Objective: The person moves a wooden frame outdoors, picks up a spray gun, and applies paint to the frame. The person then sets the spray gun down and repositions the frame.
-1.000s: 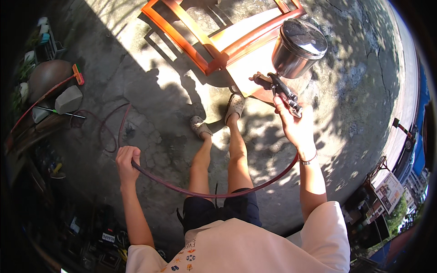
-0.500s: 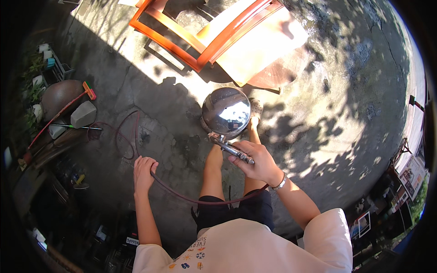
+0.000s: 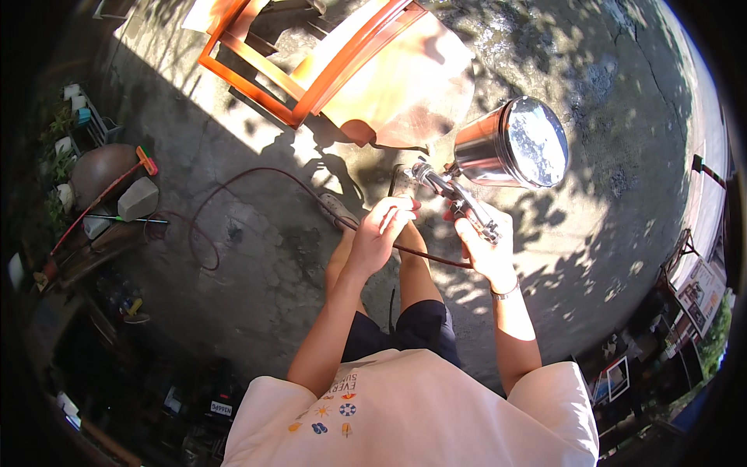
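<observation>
My right hand (image 3: 484, 247) grips the handle of a metal spray gun (image 3: 455, 194) whose shiny steel cup (image 3: 513, 144) tilts up to the right. My left hand (image 3: 381, 229) is raised to the gun's front end, its fingers touching the nozzle part and lying against the dark red air hose (image 3: 257, 183). The hose runs from the gun across my legs and loops over the concrete to the left. An orange-painted wooden frame (image 3: 311, 66) lies on the ground ahead of my feet.
A board or sheet (image 3: 412, 86) lies under the frame in the sun. At the left stand a brown dome-shaped object (image 3: 97, 167), a grey block (image 3: 138, 198), a broom with a red head (image 3: 144, 159) and cluttered shelves. Framed panels (image 3: 615, 377) lean at the lower right.
My left hand has come up from the hose at my left side to the gun's front. The right hand has swung the gun to the right, cup tilted outward.
</observation>
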Tool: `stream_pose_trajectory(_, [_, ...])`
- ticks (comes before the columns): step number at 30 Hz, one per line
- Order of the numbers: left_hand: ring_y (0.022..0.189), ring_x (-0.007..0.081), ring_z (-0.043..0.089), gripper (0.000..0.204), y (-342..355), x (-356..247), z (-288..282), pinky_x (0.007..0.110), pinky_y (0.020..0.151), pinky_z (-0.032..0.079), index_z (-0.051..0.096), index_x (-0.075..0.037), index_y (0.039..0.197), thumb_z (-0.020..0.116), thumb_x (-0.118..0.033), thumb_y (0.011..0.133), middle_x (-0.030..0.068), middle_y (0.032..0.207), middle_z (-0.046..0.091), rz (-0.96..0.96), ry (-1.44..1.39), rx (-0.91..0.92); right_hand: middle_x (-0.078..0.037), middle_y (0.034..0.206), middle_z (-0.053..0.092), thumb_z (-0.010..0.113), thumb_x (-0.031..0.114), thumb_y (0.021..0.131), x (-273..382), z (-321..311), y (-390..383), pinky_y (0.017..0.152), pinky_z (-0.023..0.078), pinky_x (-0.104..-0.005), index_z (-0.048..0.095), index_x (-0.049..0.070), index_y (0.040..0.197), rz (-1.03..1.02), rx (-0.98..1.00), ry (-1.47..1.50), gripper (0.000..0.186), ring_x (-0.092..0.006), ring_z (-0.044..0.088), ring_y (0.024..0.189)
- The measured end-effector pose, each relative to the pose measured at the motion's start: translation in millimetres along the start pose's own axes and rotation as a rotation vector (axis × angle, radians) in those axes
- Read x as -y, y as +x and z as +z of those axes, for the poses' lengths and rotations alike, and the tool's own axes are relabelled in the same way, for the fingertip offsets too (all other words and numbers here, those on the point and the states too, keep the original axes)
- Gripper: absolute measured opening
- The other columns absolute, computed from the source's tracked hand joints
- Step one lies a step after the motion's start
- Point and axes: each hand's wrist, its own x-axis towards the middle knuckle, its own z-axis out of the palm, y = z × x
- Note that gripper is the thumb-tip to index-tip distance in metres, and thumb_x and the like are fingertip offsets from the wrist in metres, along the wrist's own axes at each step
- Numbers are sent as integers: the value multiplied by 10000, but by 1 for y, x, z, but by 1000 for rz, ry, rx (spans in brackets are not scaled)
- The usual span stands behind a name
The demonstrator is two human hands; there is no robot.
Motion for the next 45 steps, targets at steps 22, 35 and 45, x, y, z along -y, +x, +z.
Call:
stream_pose_trajectory(22, [1033, 145, 594, 174, 8, -139, 45, 418, 927, 360, 690, -225, 991, 633, -222, 826, -67, 1041, 633, 988, 1125, 141, -167, 928, 695, 628, 113, 677, 19, 19, 4, 707, 543, -361, 667, -15, 930, -664, 43, -203, 286, -321, 696, 807])
stream_pose_trajectory(35, [998, 132, 580, 92, -3, -133, 30, 415, 940, 342, 682, -222, 907, 636, -251, 833, -80, 943, 600, 915, 1113, 208, -166, 1030, 702, 656, 130, 658, 16, 31, -2, 769, 541, -389, 690, 37, 984, -648, 190, -119, 340, -380, 682, 857])
stream_pose_trajectory(45, [984, 187, 578, 224, -7, -132, 20, 380, 956, 375, 711, -180, 920, 723, -384, 827, -10, 1000, 662, 752, 859, 156, -158, 1114, 694, 672, 139, 650, 29, 41, -13, 867, 530, -408, 709, 42, 1003, -368, 152, -141, 368, -368, 671, 992])
